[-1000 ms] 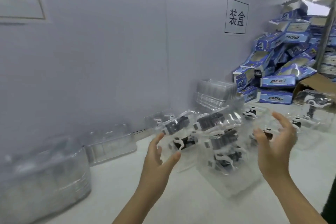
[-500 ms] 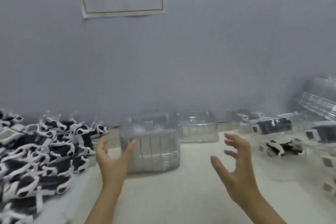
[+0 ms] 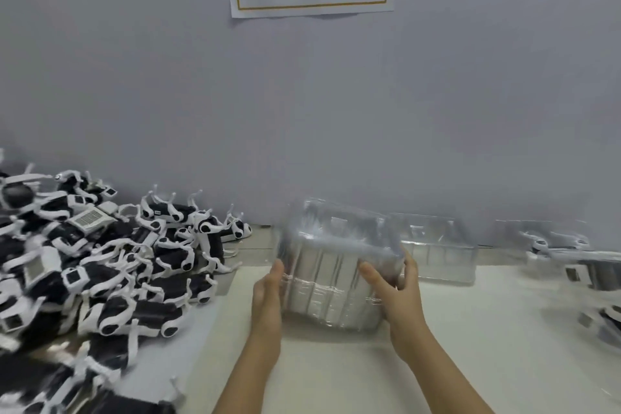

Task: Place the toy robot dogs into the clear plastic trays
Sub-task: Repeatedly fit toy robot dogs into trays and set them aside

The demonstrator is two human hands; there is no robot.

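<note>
Tray stack [image 3: 336, 262] between left grip [image 3: 267, 294], right grip [image 3: 400, 292]

Both bare forearms reach forward toward the stack of clear trays [image 3: 336, 259], converging on it from below. The left hand [image 3: 267, 296] is flat, fingers straight and together, its palm pressed against the stack's left side. The right hand [image 3: 401, 296] clasps the stack's near right corner, with its thumb [image 3: 369, 276] lying across the front face and its fingers [image 3: 410, 265] wrapping the right side.

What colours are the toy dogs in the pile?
The toy dogs are black and white; head view.
</note>
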